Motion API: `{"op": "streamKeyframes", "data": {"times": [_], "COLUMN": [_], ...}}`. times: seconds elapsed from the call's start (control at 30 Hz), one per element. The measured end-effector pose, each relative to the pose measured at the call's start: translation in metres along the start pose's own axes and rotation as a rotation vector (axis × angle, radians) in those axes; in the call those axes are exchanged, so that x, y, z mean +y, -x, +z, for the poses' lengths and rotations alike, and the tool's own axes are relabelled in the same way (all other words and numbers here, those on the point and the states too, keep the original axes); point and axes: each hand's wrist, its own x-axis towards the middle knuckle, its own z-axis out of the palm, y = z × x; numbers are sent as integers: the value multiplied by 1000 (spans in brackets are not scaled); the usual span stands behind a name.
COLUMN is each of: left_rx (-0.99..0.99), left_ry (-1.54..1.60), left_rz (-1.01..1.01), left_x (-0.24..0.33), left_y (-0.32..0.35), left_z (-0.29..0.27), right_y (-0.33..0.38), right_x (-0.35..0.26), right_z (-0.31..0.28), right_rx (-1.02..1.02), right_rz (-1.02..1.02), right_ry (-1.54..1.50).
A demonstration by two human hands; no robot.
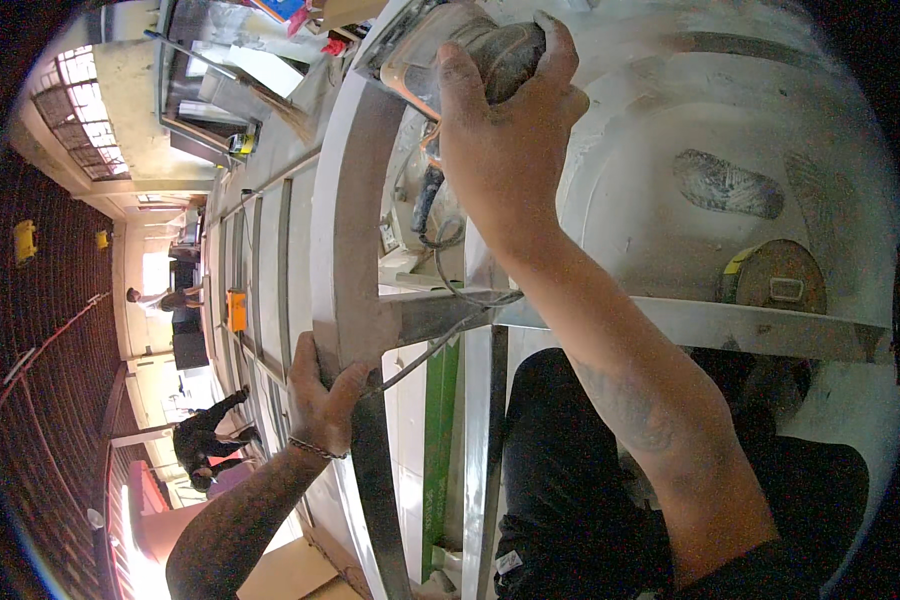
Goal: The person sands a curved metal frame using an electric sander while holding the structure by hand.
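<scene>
My right hand [505, 150] is clamped over the top of a dusty black power sander [470, 45] with orange trim, its thumb and fingers spread around the body. The sander rests against the curved upper end of a grey metal frame [348, 230]. From it a cord [448, 268] runs down below my right forearm and across to my left hand. My left hand [325, 400] grips the frame's left side near a crossbar joint, thumb on one face. The fingers' far ends are partly hidden behind the metal.
A round brown disc [782, 278] with a yellow rim lies on the dusty pale surface [660, 120], near shoe prints. A green bar [440, 450] shows under the frame. Leftward are an orange box [235, 311], a broom [280, 108] and two other people [205, 440], farther off.
</scene>
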Motion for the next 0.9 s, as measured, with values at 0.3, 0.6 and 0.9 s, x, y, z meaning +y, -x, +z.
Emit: {"op": "streamKeyframes", "data": {"times": [0.3, 0.6, 0.9], "left_rx": [-1, 9, 22], "left_ry": [40, 50, -13], "left_rz": [-46, -98, -57], "left_x": [-7, -9, -10], "left_y": [-2, -1, 0], "left_z": [1, 0, 0], "right_y": [10, 9, 7], "right_x": [12, 7, 5], "right_z": [3, 4, 1], "right_rx": [71, 110, 76], "right_rz": [-202, -344, -168], "right_ry": [155, 209, 83]}}
